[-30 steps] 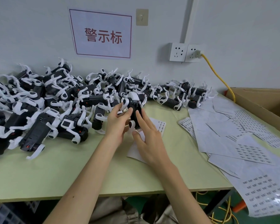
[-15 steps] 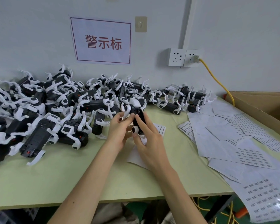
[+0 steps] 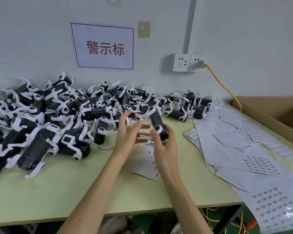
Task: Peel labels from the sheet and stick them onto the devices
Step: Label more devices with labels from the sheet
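My right hand (image 3: 165,147) grips a black device with white legs (image 3: 156,123), lifted above the green table (image 3: 57,191) and tilted toward the back left; it is motion-blurred. My left hand (image 3: 128,135) hovers just left of it with fingers spread and straight, holding nothing. A label sheet (image 3: 146,162) lies on the table under both hands, partly hidden by my right wrist. A big pile of the same black-and-white devices (image 3: 46,119) covers the table's left and back.
Many label sheets (image 3: 243,149) overlap on the right side of the table and hang over its front edge. A cardboard box (image 3: 277,112) stands at the far right. A yellow cable (image 3: 223,86) runs from the wall sockets (image 3: 187,62) down behind the box.
My left hand has let go of the device and opened. My right hand has swung the device up and to the right. The view has tilted downward.
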